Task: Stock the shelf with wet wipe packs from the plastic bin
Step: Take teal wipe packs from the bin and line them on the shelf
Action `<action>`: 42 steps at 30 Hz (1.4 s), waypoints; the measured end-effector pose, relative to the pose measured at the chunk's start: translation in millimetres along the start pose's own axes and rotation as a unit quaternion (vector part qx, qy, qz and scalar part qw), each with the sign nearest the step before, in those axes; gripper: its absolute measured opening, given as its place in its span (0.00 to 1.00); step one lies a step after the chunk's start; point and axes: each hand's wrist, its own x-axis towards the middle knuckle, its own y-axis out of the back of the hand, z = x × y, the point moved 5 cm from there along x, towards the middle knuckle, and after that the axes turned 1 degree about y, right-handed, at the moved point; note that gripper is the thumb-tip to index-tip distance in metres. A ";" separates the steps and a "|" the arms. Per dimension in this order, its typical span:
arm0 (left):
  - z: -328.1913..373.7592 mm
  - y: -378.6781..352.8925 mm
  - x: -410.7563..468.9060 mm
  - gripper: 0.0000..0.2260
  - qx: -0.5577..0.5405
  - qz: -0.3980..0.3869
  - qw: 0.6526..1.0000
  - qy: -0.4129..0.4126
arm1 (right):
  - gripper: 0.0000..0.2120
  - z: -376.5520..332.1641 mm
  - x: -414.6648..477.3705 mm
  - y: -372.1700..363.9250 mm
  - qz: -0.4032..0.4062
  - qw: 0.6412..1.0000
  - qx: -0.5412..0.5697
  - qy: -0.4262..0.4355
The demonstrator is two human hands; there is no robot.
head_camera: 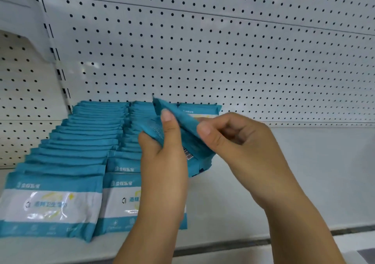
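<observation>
Teal wet wipe pack (183, 125), barcode showing, tilted, blurred.

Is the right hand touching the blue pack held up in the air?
Touching. The head view shows the right hand pinching the pack, thumb pressed on its upper face.

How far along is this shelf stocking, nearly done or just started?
Done: two rows of packs fill the left of the shelf; a lone pack starts a third row. In hand: left hand and right hand grip the held packs. To do: the shelf's right part is bare; bin unseen.
</observation>
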 end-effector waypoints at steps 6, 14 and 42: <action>4.7 5.3 2.6 0.36 -0.064 -0.040 0.996 0.041 | 0.23 -7.2 -4.3 -2.1 -0.048 0.999 0.015 -0.009; 13.8 15.5 1.5 0.12 -0.043 -0.005 0.999 -0.020 | 0.13 9.7 4.5 5.5 0.074 0.997 -0.021 -0.018; 18.2 31.5 12.9 0.24 0.018 -0.070 0.996 -0.043 | 0.15 37.8 13.7 -6.8 0.077 0.903 0.367 -0.210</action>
